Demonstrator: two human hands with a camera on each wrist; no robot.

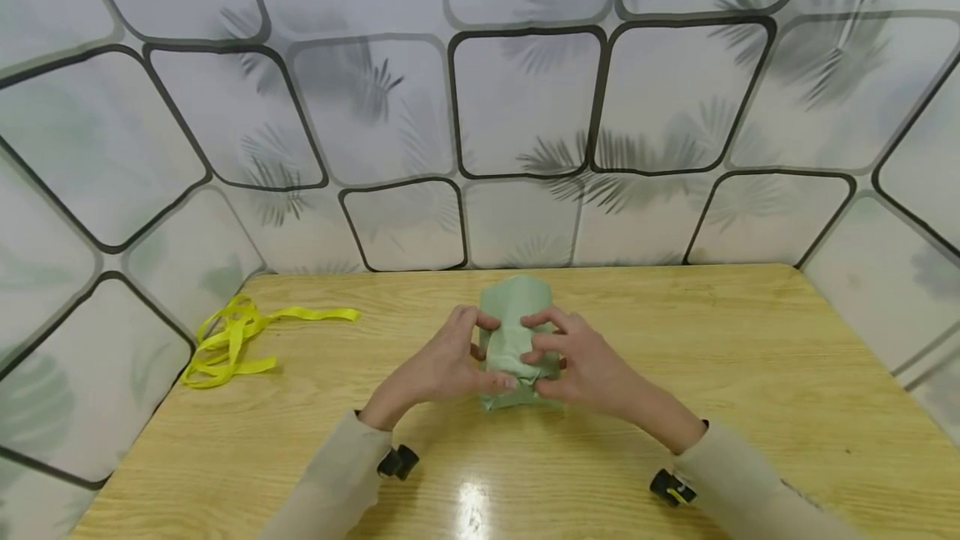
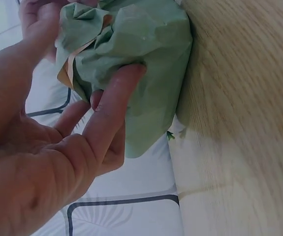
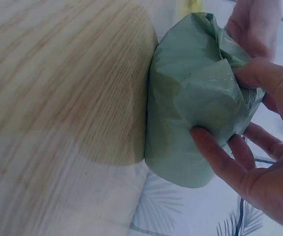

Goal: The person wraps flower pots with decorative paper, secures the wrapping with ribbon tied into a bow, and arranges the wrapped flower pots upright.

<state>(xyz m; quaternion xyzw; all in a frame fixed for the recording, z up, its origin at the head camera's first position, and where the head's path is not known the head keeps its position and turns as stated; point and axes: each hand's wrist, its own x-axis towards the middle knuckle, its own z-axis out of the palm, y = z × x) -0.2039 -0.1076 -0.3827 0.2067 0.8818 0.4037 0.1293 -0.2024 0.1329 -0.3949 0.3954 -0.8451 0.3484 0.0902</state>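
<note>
A green paper-wrapped package [image 1: 516, 302] lies on the wooden table, its near end gathered into crumpled folds. My left hand [image 1: 446, 363] holds it from the left, thumb on the folded end and fingers along the side. From the right, my right hand [image 1: 592, 363] grips the same end with bent fingers spread over the top and side. In the left wrist view, a brown inner edge shows among the folds of the wrapping [image 2: 156, 44]. The right wrist view shows the package's smooth rounded side [image 3: 180, 132] against the tabletop; what is inside is hidden.
A loose tangle of yellow ribbon [image 1: 234, 336] lies at the table's left edge. The wooden table [image 1: 750, 373] backs onto a pale wall covering [image 1: 525, 107] with dark outlined shapes and leaf prints. Small black devices [image 1: 397, 462] sit at both wrists.
</note>
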